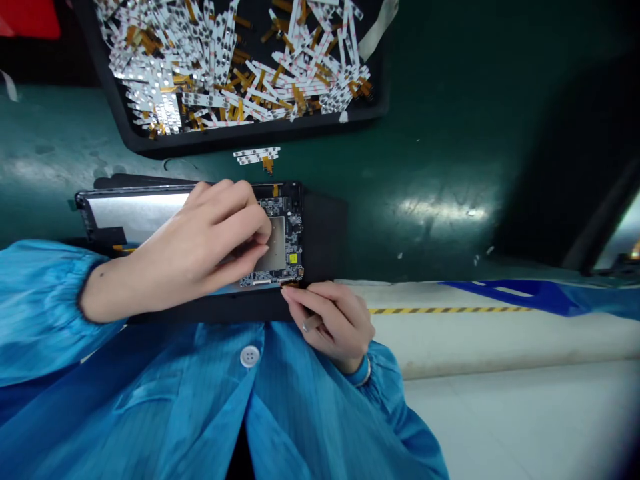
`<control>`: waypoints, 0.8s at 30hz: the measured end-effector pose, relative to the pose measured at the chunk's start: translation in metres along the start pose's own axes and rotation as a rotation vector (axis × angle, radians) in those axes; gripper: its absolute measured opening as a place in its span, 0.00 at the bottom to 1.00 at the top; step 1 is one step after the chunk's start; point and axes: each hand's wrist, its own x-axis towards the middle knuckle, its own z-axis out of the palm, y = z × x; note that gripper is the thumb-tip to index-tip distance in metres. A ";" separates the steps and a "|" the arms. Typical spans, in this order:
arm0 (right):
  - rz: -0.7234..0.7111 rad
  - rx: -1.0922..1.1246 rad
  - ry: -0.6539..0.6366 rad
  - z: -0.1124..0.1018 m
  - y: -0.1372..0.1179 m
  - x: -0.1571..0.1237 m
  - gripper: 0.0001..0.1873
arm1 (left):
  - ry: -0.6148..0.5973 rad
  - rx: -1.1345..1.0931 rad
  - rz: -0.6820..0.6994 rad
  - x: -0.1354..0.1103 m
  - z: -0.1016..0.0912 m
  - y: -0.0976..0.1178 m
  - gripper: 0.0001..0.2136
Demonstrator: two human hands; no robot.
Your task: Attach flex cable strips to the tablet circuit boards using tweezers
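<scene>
An opened tablet lies before me, its silver plate and circuit board exposed at the right end. My left hand reaches over it, thumb and fingertips pinched together above the metal shield of the board; what they hold, if anything, is hidden. At the tablet's near right corner, my right hand has its thumb and forefinger closed beside a small amber strip. Whether they grip it I cannot tell. Two or so white flex strips with amber tails lie just beyond the tablet.
A black tray full of white and amber flex strips stands at the back. The green table mat extends right, toward a dark blurred object with a bright face. A red object sits at the far left. The table's front edge runs beside my right hand.
</scene>
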 end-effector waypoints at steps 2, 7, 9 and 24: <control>0.004 -0.001 0.006 0.001 0.000 0.000 0.06 | -0.014 0.016 0.005 0.001 -0.001 0.000 0.04; 0.032 -0.039 0.009 0.001 -0.003 0.000 0.06 | -0.021 0.029 0.008 0.000 -0.001 0.001 0.05; 0.039 -0.047 0.016 0.001 -0.004 0.000 0.07 | -0.013 0.029 0.013 -0.001 0.000 0.001 0.05; 0.179 0.077 -0.180 -0.007 -0.009 0.010 0.08 | -0.025 0.108 0.105 -0.001 0.002 -0.002 0.05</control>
